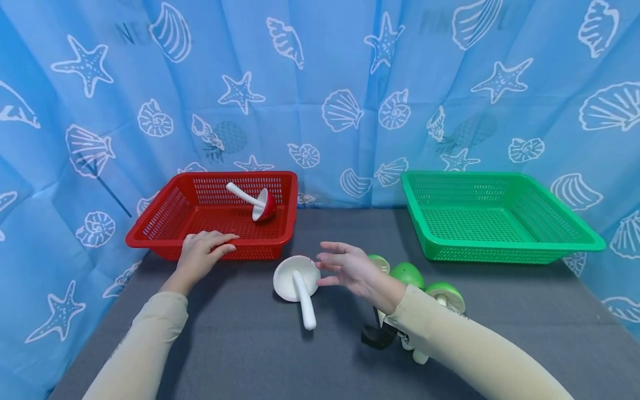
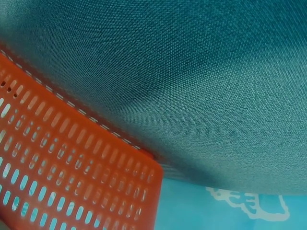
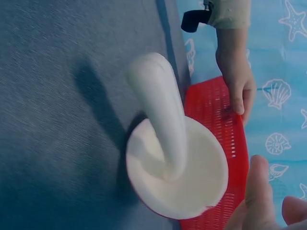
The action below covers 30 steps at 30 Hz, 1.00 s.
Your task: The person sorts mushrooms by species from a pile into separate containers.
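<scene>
My left hand (image 1: 202, 254) holds the front rim of a red plastic basket (image 1: 260, 249), fingers over the edge and thumb on the outside. Inside that basket lies a toy mushroom (image 1: 268, 206) with a red cap and white stem. On the table between my hands, another toy mushroom (image 1: 286, 282) rests cap down, its white underside and stem facing up; a thin reddish edge shows in the right wrist view. My right hand (image 1: 352, 271) hovers at its right side, fingers spread and holding nothing. The left wrist view shows only the basket wall (image 2: 81, 158) and table cloth.
Several green-capped toy mushrooms (image 1: 407, 274) lie in a cluster under my right forearm, partly hidden by it. At the back right stands a green plastic basket (image 1: 500, 248) with nothing visible in it. A blue shell-print curtain (image 1: 320, 72) hangs behind the grey table (image 1: 240, 344).
</scene>
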Motion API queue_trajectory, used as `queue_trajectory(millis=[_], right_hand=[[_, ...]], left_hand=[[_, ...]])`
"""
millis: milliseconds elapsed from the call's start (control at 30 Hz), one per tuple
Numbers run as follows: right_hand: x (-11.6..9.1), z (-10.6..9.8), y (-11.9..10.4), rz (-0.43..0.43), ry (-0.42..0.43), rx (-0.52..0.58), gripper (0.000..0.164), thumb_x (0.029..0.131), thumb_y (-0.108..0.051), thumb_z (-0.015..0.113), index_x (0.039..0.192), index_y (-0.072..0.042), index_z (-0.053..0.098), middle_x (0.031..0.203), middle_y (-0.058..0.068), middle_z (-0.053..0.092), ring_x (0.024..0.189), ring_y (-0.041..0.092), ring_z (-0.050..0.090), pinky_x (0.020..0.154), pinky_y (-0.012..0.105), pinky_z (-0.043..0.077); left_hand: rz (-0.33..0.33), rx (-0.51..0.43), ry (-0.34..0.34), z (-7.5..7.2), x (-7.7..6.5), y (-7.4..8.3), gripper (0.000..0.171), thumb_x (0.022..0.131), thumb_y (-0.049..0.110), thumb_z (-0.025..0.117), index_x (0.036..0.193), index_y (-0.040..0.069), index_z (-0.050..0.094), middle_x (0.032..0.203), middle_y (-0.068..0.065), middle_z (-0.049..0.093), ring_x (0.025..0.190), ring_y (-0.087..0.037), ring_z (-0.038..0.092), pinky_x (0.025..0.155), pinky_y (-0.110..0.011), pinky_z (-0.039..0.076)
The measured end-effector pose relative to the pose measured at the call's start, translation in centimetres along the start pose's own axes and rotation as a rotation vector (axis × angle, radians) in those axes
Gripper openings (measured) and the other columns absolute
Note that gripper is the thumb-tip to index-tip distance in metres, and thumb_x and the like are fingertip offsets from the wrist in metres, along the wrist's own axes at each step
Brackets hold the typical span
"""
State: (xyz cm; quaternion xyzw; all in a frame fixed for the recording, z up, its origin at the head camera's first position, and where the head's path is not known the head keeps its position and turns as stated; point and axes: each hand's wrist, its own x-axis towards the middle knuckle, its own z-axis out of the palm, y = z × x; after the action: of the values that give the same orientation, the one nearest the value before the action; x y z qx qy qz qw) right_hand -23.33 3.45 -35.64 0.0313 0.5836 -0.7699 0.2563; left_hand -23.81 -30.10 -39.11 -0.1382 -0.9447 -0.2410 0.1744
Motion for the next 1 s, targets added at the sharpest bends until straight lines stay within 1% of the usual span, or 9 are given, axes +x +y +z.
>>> queue_trajectory(millis=[167, 467, 733, 1000], right_hand=[[-0.3, -0.5, 1.0, 0.016, -0.009, -0.012, 0.046, 0.099, 0.002, 0.049, 0.144, 0.003, 0.037, 0.131, 0.023, 0.046, 0.093, 0.020, 0.058, 0.084, 0.050, 0.054], [-0.8, -1.3, 2.5, 0.023, -0.044, -0.060, 0.048, 0.099, 0.000, 0.049, 0.144, 0.006, 0.035, 0.130, 0.022, 0.047, 0.096, 0.021, 0.058, 0.089, 0.052, 0.051], [-0.9, -1.4, 4.1, 0.037, -0.093, -0.055, 0.049, 0.098, -0.001, 0.052, 0.143, 0.007, 0.034, 0.117, 0.014, 0.056, 0.095, 0.020, 0.059, 0.086, 0.052, 0.051], [-1.0, -1.1, 5.2, 0.078, -0.149, -0.056, 0.050, 0.098, -0.002, 0.051, 0.144, 0.005, 0.033, 0.122, 0.017, 0.054, 0.102, 0.024, 0.056, 0.081, 0.049, 0.053]], left_hand=[[-0.011, -0.003, -0.003, -0.1, -0.1, 0.0, 0.039, 0.088, 0.019, 0.072, 0.125, 0.010, 0.067, 0.099, -0.009, 0.067, 0.089, -0.026, 0.054, 0.084, -0.047, 0.033], [-0.022, -0.009, -0.025, -0.2, 0.0, 0.1, 0.038, 0.091, 0.025, 0.069, 0.126, 0.011, 0.066, 0.103, -0.010, 0.068, 0.095, -0.028, 0.055, 0.087, -0.049, 0.032], [-0.019, -0.018, -0.022, -0.2, 0.0, 0.1, 0.039, 0.091, 0.025, 0.069, 0.126, 0.011, 0.066, 0.103, -0.010, 0.068, 0.093, -0.027, 0.054, 0.086, -0.048, 0.032], [-0.035, -0.020, -0.023, -0.2, 0.1, 0.3, 0.039, 0.090, 0.023, 0.070, 0.126, 0.010, 0.066, 0.105, -0.011, 0.068, 0.096, -0.029, 0.055, 0.087, -0.049, 0.032]])
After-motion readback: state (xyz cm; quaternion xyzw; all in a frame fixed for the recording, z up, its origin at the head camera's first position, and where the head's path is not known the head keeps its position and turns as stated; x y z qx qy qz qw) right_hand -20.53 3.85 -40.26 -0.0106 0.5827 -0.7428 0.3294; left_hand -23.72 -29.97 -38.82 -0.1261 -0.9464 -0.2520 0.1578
